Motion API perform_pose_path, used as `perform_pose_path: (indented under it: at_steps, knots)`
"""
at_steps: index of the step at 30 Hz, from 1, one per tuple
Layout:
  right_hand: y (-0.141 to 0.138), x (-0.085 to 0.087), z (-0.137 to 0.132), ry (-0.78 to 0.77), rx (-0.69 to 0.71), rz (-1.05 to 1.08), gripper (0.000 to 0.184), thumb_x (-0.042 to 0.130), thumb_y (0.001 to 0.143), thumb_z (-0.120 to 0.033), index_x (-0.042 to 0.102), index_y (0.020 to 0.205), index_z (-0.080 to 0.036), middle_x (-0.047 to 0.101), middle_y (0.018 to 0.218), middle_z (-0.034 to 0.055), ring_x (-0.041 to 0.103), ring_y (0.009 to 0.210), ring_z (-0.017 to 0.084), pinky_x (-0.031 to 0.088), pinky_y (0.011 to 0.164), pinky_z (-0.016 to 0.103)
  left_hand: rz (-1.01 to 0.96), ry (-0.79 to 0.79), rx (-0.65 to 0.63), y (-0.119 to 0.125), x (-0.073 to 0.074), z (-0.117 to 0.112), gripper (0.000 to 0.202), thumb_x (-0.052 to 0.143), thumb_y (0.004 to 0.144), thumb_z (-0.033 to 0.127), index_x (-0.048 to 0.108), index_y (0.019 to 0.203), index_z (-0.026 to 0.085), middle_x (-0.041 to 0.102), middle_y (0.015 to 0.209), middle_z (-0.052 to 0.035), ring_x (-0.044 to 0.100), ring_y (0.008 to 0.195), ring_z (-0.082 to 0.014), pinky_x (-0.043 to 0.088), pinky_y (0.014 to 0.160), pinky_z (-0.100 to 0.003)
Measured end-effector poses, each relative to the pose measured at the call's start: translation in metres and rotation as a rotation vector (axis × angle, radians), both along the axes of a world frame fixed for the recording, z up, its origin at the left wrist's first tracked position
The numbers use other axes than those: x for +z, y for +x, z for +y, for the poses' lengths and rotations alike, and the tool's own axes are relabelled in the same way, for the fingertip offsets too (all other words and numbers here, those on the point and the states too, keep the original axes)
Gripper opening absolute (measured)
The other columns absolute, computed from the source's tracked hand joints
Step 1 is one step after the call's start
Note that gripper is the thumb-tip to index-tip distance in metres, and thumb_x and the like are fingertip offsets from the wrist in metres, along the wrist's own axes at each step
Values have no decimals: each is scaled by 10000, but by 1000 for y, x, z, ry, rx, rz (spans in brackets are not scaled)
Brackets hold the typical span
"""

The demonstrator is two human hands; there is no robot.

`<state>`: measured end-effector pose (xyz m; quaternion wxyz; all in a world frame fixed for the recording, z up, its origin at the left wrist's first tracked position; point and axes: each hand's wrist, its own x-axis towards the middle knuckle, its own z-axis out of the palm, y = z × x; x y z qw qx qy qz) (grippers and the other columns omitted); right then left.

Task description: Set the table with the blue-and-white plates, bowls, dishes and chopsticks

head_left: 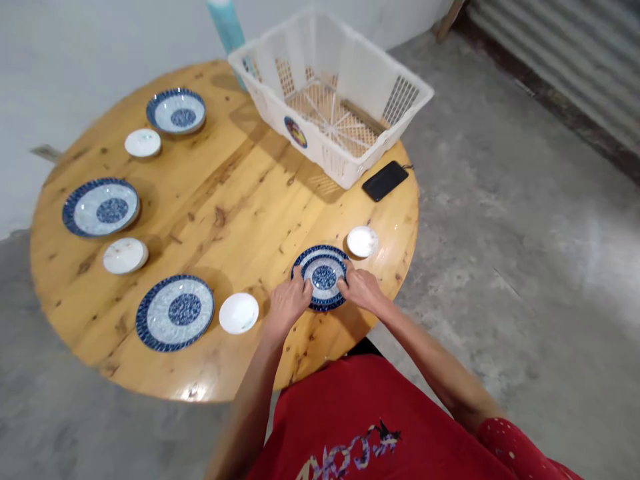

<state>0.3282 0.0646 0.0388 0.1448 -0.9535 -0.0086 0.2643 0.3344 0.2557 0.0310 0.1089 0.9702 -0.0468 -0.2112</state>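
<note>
A blue-and-white patterned plate rests on the round wooden table near its front right edge. My left hand grips the plate's left rim with curled fingers. My right hand grips the right rim the same way. A small white saucer sits just beyond my right hand. Another small white saucer lies left of my left hand.
Three more blue-patterned plates and two white saucers ring the table's left side. An empty white plastic basket stands at the back right, with a black phone beside it. Concrete floor surrounds the table.
</note>
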Motion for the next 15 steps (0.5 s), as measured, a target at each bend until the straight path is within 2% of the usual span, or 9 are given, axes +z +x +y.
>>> perform_pose_path:
  at_steps: [2, 4, 7, 9, 12, 15]
  knots:
    - [2, -1, -4, 78, -20, -11, 559, 365, 981, -394, 445, 1392, -23, 715, 1051, 247, 686, 1013, 368, 499, 860, 431, 33, -47, 25, 4, 0, 4, 522, 331, 1000, 451, 472, 1372, 112, 748, 1005, -190, 712, 1011, -337, 505, 884, -415]
    - [2, -5, -6, 253, -100, 23, 484, 381, 980, -416, 532, 1269, -57, 719, 1011, 229, 706, 933, 342, 521, 827, 422, 94, -183, 95, 7, -5, 6, 554, 354, 990, 485, 489, 1373, 109, 741, 1057, -196, 701, 1041, -339, 497, 922, -444]
    - [-1, -20, -3, 656, -347, 197, 415, 426, 949, -361, 488, 1283, -124, 712, 1033, 163, 713, 716, 243, 559, 656, 351, 274, -553, 308, 6, -17, 3, 564, 386, 971, 493, 499, 1381, 122, 727, 1118, -185, 714, 993, -309, 547, 849, -435]
    - [-5, -30, 1, 862, -504, 278, 460, 448, 904, -284, 420, 1345, -159, 696, 1078, 132, 694, 643, 201, 554, 565, 314, 340, -767, 461, 2, -24, -2, 545, 404, 960, 467, 512, 1373, 128, 721, 1136, -175, 713, 986, -291, 577, 786, -422]
    - [-9, -36, 3, 913, -573, 256, 509, 475, 830, -214, 435, 1333, -153, 684, 1066, 122, 668, 607, 185, 543, 535, 302, 241, -868, 583, -9, -26, -9, 511, 478, 921, 428, 572, 1307, 107, 726, 1108, -170, 680, 1080, -304, 568, 873, -463]
    - [-15, -27, -4, 851, -449, 121, 506, 488, 804, -196, 487, 1308, -146, 689, 1024, 114, 658, 641, 195, 534, 602, 312, 118, -904, 568, -22, -18, -13, 509, 529, 891, 444, 611, 1263, 106, 719, 1139, -159, 618, 1201, -325, 498, 1015, -506]
